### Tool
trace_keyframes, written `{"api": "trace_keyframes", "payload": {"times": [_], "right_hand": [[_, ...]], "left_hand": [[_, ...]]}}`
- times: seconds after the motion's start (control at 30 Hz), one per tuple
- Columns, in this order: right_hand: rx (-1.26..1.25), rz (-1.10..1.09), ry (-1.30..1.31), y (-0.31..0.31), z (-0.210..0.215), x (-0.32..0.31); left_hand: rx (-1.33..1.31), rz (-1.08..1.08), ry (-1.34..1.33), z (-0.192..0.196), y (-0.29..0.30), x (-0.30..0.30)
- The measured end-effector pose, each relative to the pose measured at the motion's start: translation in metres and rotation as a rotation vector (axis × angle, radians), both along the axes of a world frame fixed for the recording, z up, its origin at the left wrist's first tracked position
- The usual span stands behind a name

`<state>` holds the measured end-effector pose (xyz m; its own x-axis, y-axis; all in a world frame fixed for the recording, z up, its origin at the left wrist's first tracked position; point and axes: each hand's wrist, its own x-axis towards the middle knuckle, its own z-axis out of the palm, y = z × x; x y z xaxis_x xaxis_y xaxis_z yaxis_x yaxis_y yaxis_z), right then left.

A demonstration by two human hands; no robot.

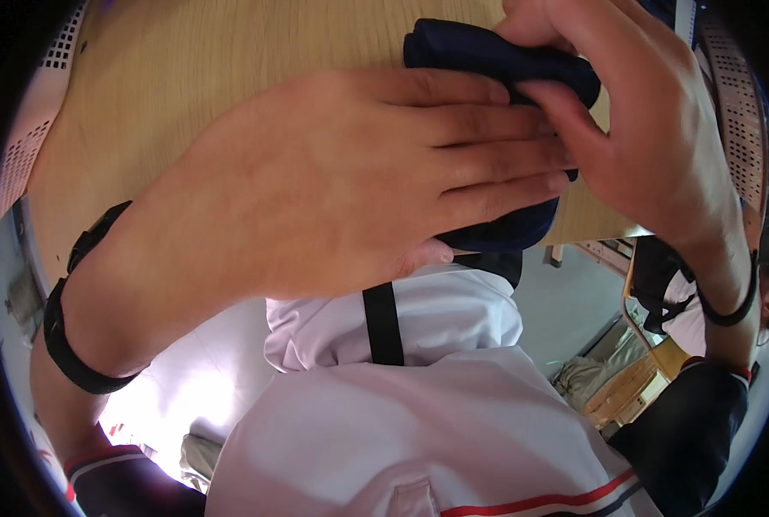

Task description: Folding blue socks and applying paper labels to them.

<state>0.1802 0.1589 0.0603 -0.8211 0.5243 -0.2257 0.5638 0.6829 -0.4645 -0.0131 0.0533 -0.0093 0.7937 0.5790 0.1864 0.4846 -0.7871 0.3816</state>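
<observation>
The place looks like a plain workroom or classroom-like indoor space, though the close view leaves its exact kind uncertain. A light wooden tabletop point(229, 52) with a rounded edge fills the upper part, flanked by white perforated panels point(31, 129) at both sides. Below the table edge lies a smooth grey floor point(565, 302). At lower right, pale wooden furniture point(630, 388) stands beside a seated person's dark clothing point(660, 276).

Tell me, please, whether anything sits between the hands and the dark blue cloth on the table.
Nothing visible does. The left hand lies flat on the cloth, and the right hand grips its upper edge at the table rim, so both touch it directly.
</observation>
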Motion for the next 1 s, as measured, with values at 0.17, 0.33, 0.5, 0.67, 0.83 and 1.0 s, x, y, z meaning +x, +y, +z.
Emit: {"api": "trace_keyframes", "payload": {"times": [0.17, 0.33, 0.5, 0.67, 0.83, 1.0], "right_hand": [[0.19, 0.111, 0.127, -0.011, -0.02, 0.011], [0.463, 0.238, 0.295, -0.019, -0.031, 0.021], [0.75, 0.358, 0.503, -0.034, -0.041, 0.022], [0.817, 0.267, 0.67, -0.051, -0.065, 0.032], [0.779, 0.287, 0.692, -0.054, -0.06, 0.039], [0.232, 0.012, 0.445, -0.042, -0.032, 0.033]], "left_hand": [[-0.044, -0.019, 0.0, 0.0, -0.006, -0.002], [-0.037, -0.017, -0.041, 0.0, -0.002, 0.0], [-0.125, 0.007, 0.147, 0.032, -0.002, -0.003], [0.245, 0.219, 0.075, 0.044, 0.019, -0.012], [0.294, 0.242, 0.054, 0.036, 0.014, -0.003], [0.343, 0.241, 0.041, 0.024, 0.014, -0.001]]}}
